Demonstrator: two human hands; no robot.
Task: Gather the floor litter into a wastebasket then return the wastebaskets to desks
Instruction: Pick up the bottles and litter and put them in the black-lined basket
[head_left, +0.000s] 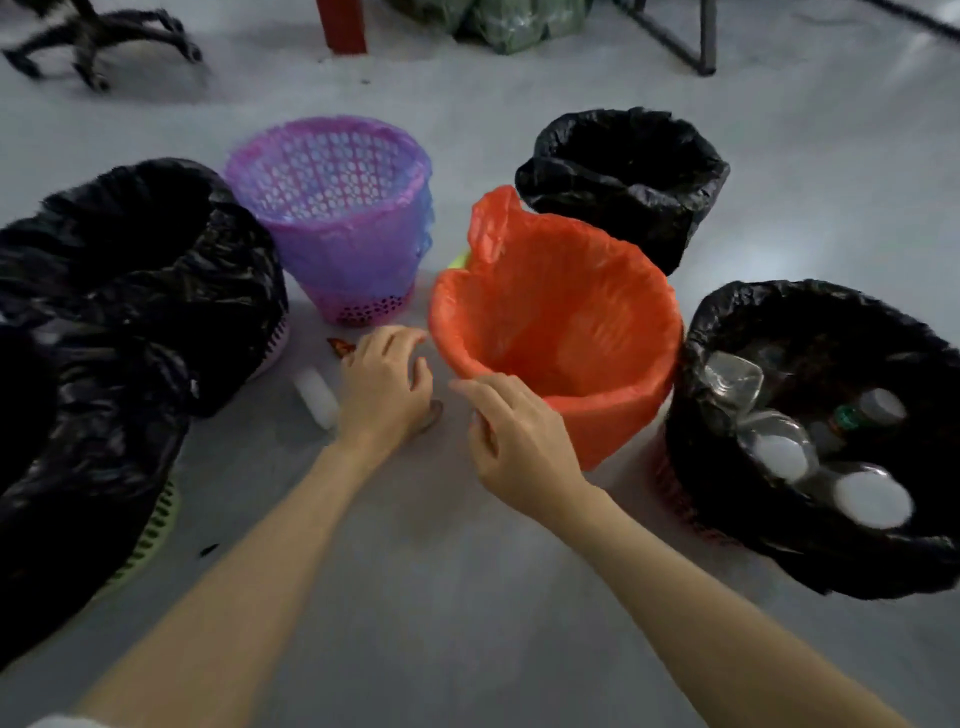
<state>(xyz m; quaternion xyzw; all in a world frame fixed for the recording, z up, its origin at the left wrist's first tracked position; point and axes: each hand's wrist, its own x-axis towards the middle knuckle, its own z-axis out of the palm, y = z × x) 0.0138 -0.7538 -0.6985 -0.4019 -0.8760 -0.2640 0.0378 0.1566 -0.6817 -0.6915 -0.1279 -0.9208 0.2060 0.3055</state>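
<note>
Several lined wastebaskets stand on the grey floor. An orange-lined basket (561, 332) is in the middle, tilted toward me and holding nothing that I can see. My right hand (514, 436) hovers at its near rim with fingers apart. My left hand (384, 384) is low over the floor just left of it, fingers curled and spread, with nothing visibly held. A small white bottle (317, 397) lies on the floor beside my left hand. An orange scrap (340, 347) lies just beyond my fingers. The black-lined basket (821, 436) on the right holds bottles and cups.
A purple mesh basket (332, 218) stands behind my left hand, a black-lined one (623, 176) at the back right, and two big black-lined baskets (119, 291) crowd the left. An office chair base (104, 36), a red leg (343, 26) and a metal frame (696, 41) lie beyond.
</note>
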